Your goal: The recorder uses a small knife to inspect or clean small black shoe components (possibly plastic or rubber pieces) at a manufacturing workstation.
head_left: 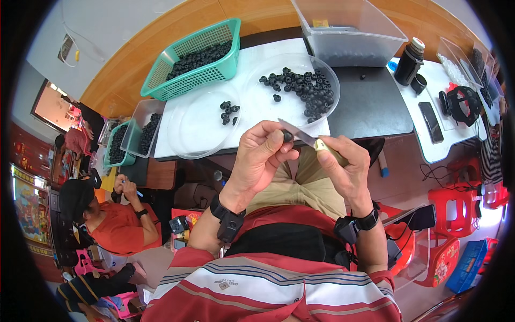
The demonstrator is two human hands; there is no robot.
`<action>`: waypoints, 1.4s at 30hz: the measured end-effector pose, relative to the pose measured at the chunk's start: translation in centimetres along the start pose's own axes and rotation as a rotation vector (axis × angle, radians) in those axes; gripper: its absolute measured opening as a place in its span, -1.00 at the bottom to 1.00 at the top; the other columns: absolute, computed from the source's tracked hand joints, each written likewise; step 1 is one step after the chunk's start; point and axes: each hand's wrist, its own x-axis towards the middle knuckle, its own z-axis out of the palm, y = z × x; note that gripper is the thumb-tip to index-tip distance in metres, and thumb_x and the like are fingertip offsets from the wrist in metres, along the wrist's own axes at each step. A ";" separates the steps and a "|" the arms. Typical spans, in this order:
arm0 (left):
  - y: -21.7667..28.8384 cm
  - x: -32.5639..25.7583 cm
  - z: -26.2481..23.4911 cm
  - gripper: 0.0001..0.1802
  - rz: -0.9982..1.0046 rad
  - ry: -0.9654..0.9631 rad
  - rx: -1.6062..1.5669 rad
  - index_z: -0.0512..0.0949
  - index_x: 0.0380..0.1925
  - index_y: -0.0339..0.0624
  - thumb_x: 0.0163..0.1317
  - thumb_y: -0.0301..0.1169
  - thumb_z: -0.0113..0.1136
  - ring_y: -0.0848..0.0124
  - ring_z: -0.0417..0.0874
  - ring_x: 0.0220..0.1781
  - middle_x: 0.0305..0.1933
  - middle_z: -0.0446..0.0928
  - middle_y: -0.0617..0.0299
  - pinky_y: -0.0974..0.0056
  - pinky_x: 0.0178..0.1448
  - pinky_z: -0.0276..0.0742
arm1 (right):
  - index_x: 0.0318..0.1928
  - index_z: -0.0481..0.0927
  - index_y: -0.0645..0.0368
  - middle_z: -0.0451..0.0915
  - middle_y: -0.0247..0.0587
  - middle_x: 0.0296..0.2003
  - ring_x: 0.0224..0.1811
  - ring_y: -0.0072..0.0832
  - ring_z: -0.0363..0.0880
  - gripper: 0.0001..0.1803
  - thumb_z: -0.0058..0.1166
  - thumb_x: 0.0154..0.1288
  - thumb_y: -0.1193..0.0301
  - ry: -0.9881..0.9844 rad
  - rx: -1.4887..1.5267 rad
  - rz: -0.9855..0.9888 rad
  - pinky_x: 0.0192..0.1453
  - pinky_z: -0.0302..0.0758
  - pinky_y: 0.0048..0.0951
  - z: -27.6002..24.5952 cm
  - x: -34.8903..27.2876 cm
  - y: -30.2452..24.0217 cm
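White table (268,115), long, bearing a green mesh basket (161,72) heaped with small black rings, a clear plastic bin (370,37) at the far edge, and two clear round dishes: the far dish (252,70) holds a loose scatter of black rings, the near dish (188,134) only a small cluster. Both forearms rise from the lower edge and meet above the lap, just short of the table's near edge, each wrist wearing a black band. Left hand (260,155): fingers curled, thumb and forefinger pinched on one small black ring (287,136), held at the fingertips. Right hand (343,163): closed around the pale handle of a small knife (306,137), blade pointing left, its edge meeting the ring. Ring: dark, round, matte, tiny, largely hidden by the fingertips.
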 end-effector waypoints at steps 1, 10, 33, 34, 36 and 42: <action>0.0 0.0 0.1 -0.83 0.001 -0.001 0.001 0.58 -0.11 -0.21 0.40 -0.39 0.25 0.47 0.61 -0.24 -0.19 0.62 0.14 0.28 -0.08 0.79 | -0.06 0.71 0.28 0.61 -0.24 -0.44 -0.45 -0.55 0.53 -0.70 0.36 0.28 0.35 0.015 0.034 0.046 -0.35 0.41 -0.50 0.0 0.1 0.0; -0.6 -0.2 0.8 -0.80 -0.051 -0.024 0.040 0.59 -0.09 -0.28 0.39 -0.40 0.27 0.51 0.67 -0.22 -0.22 0.64 0.20 0.29 -0.03 0.80 | -0.03 0.67 0.37 0.72 -0.22 -0.26 -0.25 -0.61 0.66 -0.68 0.34 0.31 0.40 0.013 0.350 0.143 -0.14 0.54 -0.59 1.5 1.0 -1.6; -0.6 -1.5 -0.6 -0.79 -0.057 0.084 0.334 0.59 -0.02 -0.32 0.38 -0.52 0.24 0.45 0.74 -0.26 -0.20 0.67 0.22 0.34 -0.05 0.72 | -0.06 0.66 0.35 0.61 -0.38 -0.34 -0.27 -0.65 0.46 -0.69 0.26 0.39 0.32 0.271 -0.122 0.192 -0.17 0.44 -0.55 -2.3 3.2 6.4; -0.7 -1.4 -0.7 -0.79 -0.033 0.089 0.406 0.59 -0.02 -0.32 0.38 -0.53 0.24 0.47 0.73 -0.25 -0.20 0.66 0.23 0.35 -0.06 0.71 | -0.07 0.66 0.34 0.59 -0.41 -0.35 -0.28 -0.66 0.44 -0.70 0.26 0.39 0.32 0.274 -0.108 0.197 -0.20 0.42 -0.56 -2.7 3.5 6.7; -0.8 -1.3 -1.3 -0.77 0.034 0.082 0.466 0.59 -0.01 -0.34 0.37 -0.51 0.26 0.54 0.68 -0.22 -0.21 0.65 0.26 0.41 -0.09 0.65 | -0.08 0.66 0.35 0.54 -0.44 -0.36 -0.31 -0.68 0.39 -0.70 0.22 0.43 0.31 0.300 -0.130 0.161 -0.22 0.37 -0.58 -3.1 3.7 8.3; 0.9 -1.8 -2.8 -0.80 0.175 0.192 0.782 0.63 -0.05 -0.33 0.37 -0.50 0.26 0.59 0.64 -0.18 -0.17 0.64 0.29 0.47 -0.07 0.61 | -0.09 0.65 0.37 0.47 -0.47 -0.40 -0.36 -0.68 0.30 -0.69 0.18 0.47 0.29 0.235 -0.159 0.167 -0.29 0.27 -0.57 -2.7 4.6 8.9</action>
